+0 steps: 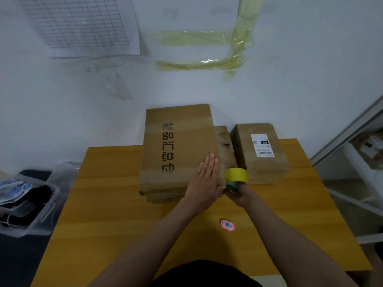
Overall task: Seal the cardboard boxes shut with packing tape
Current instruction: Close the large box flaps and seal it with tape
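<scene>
Pink oval cutter [227, 224] lower centre on wooden table [107, 204]. Above, right hand [236, 194] gripping yellow tape roll [236, 176]; left hand [204, 180] flat, fingers straight, pressing large printed cardboard box [178, 150]. Right: smaller labelled cardboard box [261, 150].

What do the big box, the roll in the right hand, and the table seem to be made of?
Big box: brown cardboard, matt, with creased, torn corners and glossier tape strips across it.
Roll, held by the right hand: likely plastic packing tape, smooth yellow with a slight sheen.
Table: wood or wood-look laminate; grain bands show, but the smooth, even surface leaves it open.
</scene>
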`<state>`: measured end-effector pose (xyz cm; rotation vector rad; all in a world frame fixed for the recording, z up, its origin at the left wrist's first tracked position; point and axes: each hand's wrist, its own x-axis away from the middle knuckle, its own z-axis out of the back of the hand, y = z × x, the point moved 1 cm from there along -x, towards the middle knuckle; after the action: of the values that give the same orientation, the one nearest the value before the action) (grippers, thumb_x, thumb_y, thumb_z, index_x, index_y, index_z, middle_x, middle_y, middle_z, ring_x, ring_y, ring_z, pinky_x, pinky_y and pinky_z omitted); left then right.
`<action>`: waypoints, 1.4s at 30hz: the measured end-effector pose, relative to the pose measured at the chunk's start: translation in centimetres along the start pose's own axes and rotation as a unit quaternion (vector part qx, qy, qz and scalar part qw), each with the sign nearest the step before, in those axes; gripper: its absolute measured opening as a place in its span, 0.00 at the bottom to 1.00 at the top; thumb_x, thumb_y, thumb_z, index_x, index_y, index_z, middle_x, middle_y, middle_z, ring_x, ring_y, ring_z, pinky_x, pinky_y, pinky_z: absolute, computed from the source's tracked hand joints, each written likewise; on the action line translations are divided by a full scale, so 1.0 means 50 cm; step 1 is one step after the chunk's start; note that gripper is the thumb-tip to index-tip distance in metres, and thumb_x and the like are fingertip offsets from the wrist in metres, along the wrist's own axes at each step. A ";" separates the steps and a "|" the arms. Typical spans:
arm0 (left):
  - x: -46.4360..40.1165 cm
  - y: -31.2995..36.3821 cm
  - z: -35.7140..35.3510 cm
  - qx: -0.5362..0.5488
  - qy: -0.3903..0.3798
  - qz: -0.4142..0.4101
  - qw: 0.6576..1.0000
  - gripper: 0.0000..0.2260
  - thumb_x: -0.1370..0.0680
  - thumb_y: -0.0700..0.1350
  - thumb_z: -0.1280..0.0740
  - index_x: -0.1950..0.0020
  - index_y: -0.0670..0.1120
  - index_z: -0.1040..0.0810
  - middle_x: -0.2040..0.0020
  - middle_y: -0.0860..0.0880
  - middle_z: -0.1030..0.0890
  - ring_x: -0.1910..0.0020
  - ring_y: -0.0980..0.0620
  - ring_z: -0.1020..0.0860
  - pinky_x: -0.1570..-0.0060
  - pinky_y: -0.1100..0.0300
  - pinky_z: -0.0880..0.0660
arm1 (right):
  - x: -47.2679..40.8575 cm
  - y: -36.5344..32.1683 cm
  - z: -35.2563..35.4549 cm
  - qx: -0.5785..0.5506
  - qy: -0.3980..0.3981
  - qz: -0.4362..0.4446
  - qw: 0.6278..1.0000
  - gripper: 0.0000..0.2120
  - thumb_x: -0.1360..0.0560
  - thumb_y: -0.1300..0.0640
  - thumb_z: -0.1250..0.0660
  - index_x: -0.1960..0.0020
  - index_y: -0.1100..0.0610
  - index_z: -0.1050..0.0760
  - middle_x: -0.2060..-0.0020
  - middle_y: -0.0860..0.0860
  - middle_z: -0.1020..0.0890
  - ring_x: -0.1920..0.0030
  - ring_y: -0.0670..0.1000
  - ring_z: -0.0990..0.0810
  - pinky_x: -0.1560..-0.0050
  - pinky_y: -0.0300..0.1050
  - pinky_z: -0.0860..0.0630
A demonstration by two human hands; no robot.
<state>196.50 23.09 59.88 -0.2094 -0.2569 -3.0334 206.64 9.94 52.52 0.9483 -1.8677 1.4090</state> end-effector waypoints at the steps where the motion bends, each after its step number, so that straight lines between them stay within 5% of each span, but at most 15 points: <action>1: 0.007 -0.007 0.002 0.015 -0.002 -0.003 1.000 0.40 0.17 0.66 0.52 0.18 0.41 0.64 0.19 0.43 0.68 0.19 0.47 0.66 0.19 0.47 0.58 | 0.008 0.006 -0.006 -0.012 -0.002 -0.011 1.000 0.14 0.17 0.58 0.39 0.37 0.67 0.29 0.40 0.63 0.25 0.44 0.63 0.23 0.39 0.55 0.26; 4: 0.044 -0.054 0.015 0.061 0.024 0.065 0.996 0.44 0.22 0.73 0.62 0.19 0.43 0.65 0.20 0.43 0.69 0.20 0.46 0.67 0.21 0.50 0.64 | 0.026 0.017 -0.020 -0.027 0.006 -0.034 0.999 0.15 0.16 0.56 0.41 0.33 0.64 0.32 0.46 0.60 0.23 0.40 0.61 0.24 0.36 0.60 0.32; 8: 0.108 -0.188 0.024 0.062 0.032 0.217 0.974 0.48 0.27 0.77 0.67 0.19 0.43 0.68 0.21 0.41 0.71 0.22 0.40 0.70 0.23 0.43 0.67 | 0.045 0.019 -0.047 -0.023 0.002 -0.050 0.998 0.15 0.16 0.56 0.40 0.32 0.62 0.35 0.38 0.61 0.26 0.30 0.65 0.31 0.34 0.69 0.33; 10: 0.138 -0.248 0.029 0.101 0.040 0.291 0.950 0.51 0.28 0.80 0.58 0.19 0.46 0.67 0.19 0.41 0.68 0.21 0.34 0.65 0.23 0.38 0.62 | 0.051 0.024 -0.057 -0.011 -0.001 -0.048 0.999 0.18 0.16 0.57 0.41 0.28 0.62 0.35 0.36 0.62 0.27 0.33 0.65 0.30 0.38 0.67 0.31; 13: 0.151 -0.286 0.039 0.274 0.075 0.347 0.894 0.57 0.32 0.76 0.35 0.17 0.47 0.59 0.18 0.38 0.51 0.21 0.32 0.43 0.27 0.33 0.38 | 0.055 0.029 -0.066 0.015 -0.004 -0.040 0.999 0.17 0.15 0.59 0.43 0.28 0.62 0.33 0.50 0.60 0.24 0.36 0.63 0.28 0.41 0.64 0.30; 15: 0.147 -0.291 0.044 0.389 0.114 0.342 0.848 0.57 0.37 0.72 0.27 0.20 0.44 0.45 0.25 0.39 0.31 0.31 0.36 0.27 0.36 0.37 0.24 | 0.059 0.027 -0.068 0.028 0.000 -0.042 0.999 0.16 0.15 0.60 0.44 0.29 0.62 0.32 0.52 0.60 0.24 0.32 0.63 0.29 0.40 0.62 0.30; 17: 0.148 -0.298 0.044 0.436 0.139 0.339 0.822 0.51 0.40 0.69 0.23 0.25 0.43 0.35 0.33 0.43 0.24 0.38 0.41 0.22 0.42 0.41 0.20 | 0.068 0.026 -0.073 0.028 -0.010 -0.044 0.999 0.14 0.15 0.59 0.45 0.32 0.60 0.30 0.45 0.61 0.22 0.30 0.62 0.29 0.40 0.60 0.30; 19: 0.153 -0.307 0.041 0.469 0.145 0.341 0.802 0.50 0.40 0.68 0.21 0.28 0.44 0.32 0.36 0.44 0.23 0.40 0.43 0.21 0.43 0.43 0.19 | 0.072 0.031 -0.074 0.024 -0.023 -0.036 0.999 0.12 0.15 0.58 0.45 0.35 0.60 0.28 0.35 0.60 0.23 0.33 0.60 0.27 0.41 0.58 0.29; 22: 0.162 -0.319 0.046 0.509 0.153 0.321 0.784 0.53 0.46 0.72 0.22 0.29 0.46 0.31 0.39 0.48 0.22 0.43 0.47 0.21 0.46 0.47 0.18 | 0.080 0.036 -0.060 -0.011 -0.062 -0.001 0.998 0.18 0.17 0.58 0.40 0.29 0.61 0.29 0.33 0.60 0.23 0.39 0.57 0.23 0.47 0.54 0.25; 27: 0.181 -0.298 0.059 0.568 0.140 0.282 0.761 0.50 0.44 0.72 0.24 0.28 0.48 0.31 0.39 0.51 0.23 0.43 0.50 0.21 0.50 0.52 0.18 | 0.159 -0.017 -0.033 -0.114 -0.199 0.090 0.969 0.15 0.17 0.60 0.41 0.32 0.61 0.28 0.46 0.59 0.16 0.53 0.53 0.15 0.60 0.43 0.17; 31: 0.141 -0.262 0.055 0.630 0.133 0.261 0.719 0.50 0.38 0.72 0.24 0.24 0.47 0.33 0.35 0.49 0.24 0.40 0.47 0.21 0.45 0.46 0.18 | 0.232 -0.092 -0.059 -0.136 -0.203 0.191 0.951 0.19 0.19 0.56 0.38 0.31 0.61 0.27 0.44 0.59 0.17 0.47 0.56 0.16 0.48 0.49 0.18; 33: 0.110 -0.244 0.051 0.663 0.115 0.248 0.697 0.42 0.30 0.67 0.27 0.23 0.47 0.34 0.35 0.48 0.26 0.40 0.47 0.22 0.46 0.47 0.18 | 0.271 -0.135 -0.084 -0.095 -0.180 0.245 0.948 0.20 0.20 0.54 0.36 0.31 0.61 0.26 0.42 0.59 0.17 0.44 0.57 0.17 0.46 0.51 0.18; 36: 0.086 -0.217 0.016 0.627 0.086 0.257 0.730 0.23 0.18 0.58 0.38 0.26 0.51 0.34 0.33 0.49 0.27 0.40 0.47 0.23 0.49 0.52 0.20 | 0.306 -0.166 -0.118 -0.002 -0.124 0.312 0.942 0.14 0.21 0.56 0.34 0.37 0.59 0.23 0.48 0.56 0.15 0.47 0.57 0.16 0.52 0.51 0.19; 40: 0.092 -0.203 -0.022 0.569 0.105 0.241 0.779 0.32 0.23 0.70 0.44 0.28 0.50 0.28 0.31 0.46 0.28 0.32 0.44 0.27 0.43 0.55 0.25 | 0.317 -0.139 -0.165 0.088 -0.091 0.333 0.934 0.16 0.23 0.53 0.31 0.36 0.53 0.23 0.44 0.54 0.16 0.42 0.55 0.18 0.40 0.56 0.21; 42: 0.103 -0.209 0.018 0.536 0.177 0.204 0.800 0.27 0.21 0.68 0.44 0.29 0.52 0.29 0.31 0.47 0.28 0.33 0.45 0.27 0.44 0.60 0.27 | 0.327 -0.128 -0.192 0.154 -0.099 0.365 0.913 0.21 0.26 0.46 0.31 0.34 0.46 0.25 0.40 0.51 0.19 0.40 0.51 0.20 0.36 0.58 0.23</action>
<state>190.46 33.09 59.85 0.3408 -1.5397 -2.0076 203.23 15.11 71.57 0.5433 -2.3322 2.1600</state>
